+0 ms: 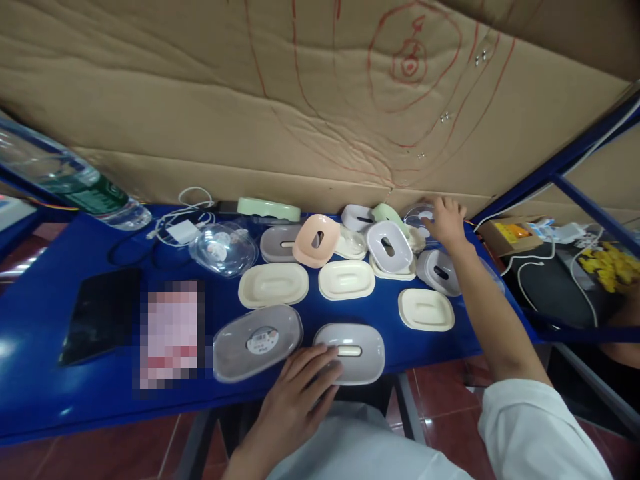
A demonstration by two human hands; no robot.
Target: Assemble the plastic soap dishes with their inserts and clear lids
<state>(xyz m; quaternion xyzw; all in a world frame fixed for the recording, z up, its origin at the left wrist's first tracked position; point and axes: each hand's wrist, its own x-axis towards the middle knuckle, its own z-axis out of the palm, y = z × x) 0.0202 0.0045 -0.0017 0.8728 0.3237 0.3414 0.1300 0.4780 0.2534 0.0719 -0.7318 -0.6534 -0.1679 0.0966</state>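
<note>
My left hand (303,390) lies with outstretched fingers on the left edge of a grey oval plastic dish (364,365), which has a cream strip showing in its central slot. At the back right, my right hand (446,221) reaches out with spread fingers, its thumb by a clear plastic lid (416,217); contact is hard to make out. Left of the grey dish lies a translucent lid (230,350) bearing a round label. Cream oval trays (345,280) form a row behind. Further back sit a peach slotted piece (305,252) and a white slotted piece (375,240).
A black tablet (100,320) and a blurred pink item (173,330) lie on the left of the blue table (35,380). A large bottle (85,187), white cables (175,212) and a cardboard wall (200,120) stand behind. A blue metal frame (595,210) borders the right.
</note>
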